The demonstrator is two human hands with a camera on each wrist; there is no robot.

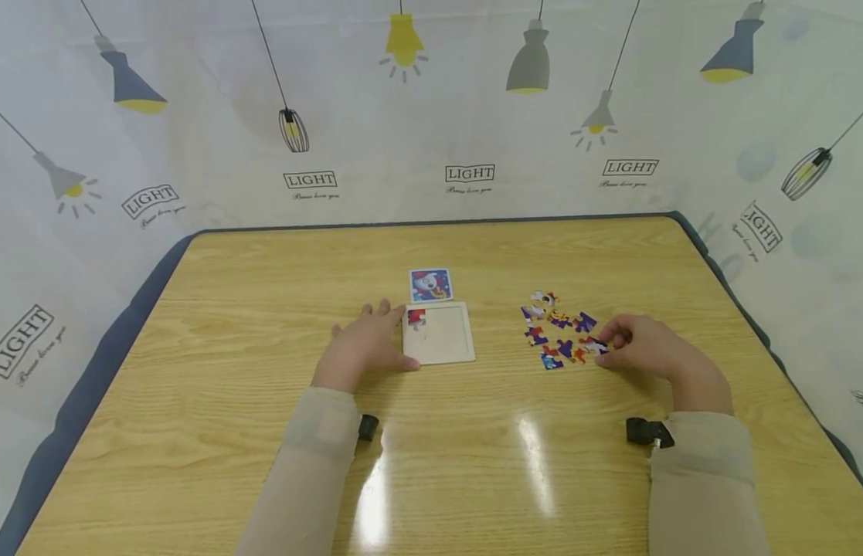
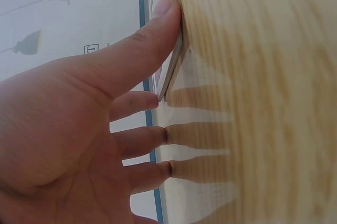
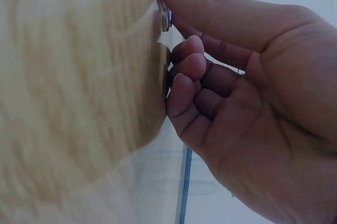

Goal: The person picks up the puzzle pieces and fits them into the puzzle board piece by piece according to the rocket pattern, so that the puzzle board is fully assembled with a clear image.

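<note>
Both forearms reach forward over the wooden table [image 1: 501, 455]. The left hand [image 1: 361, 347] lies with fingers spread, thumb against the near left corner of the pale puzzle tray [image 1: 445, 340], index fingertip at its far left corner; the other fingertips meet the tabletop. The right hand [image 1: 650, 351], turned inward, pinches a puzzle piece [image 3: 166, 21] between thumb and index finger, the remaining fingers curled, at the right edge of the loose pieces [image 1: 552, 360]. These lie right of the tray; a picture card [image 1: 429, 285] lies just beyond it.
</note>
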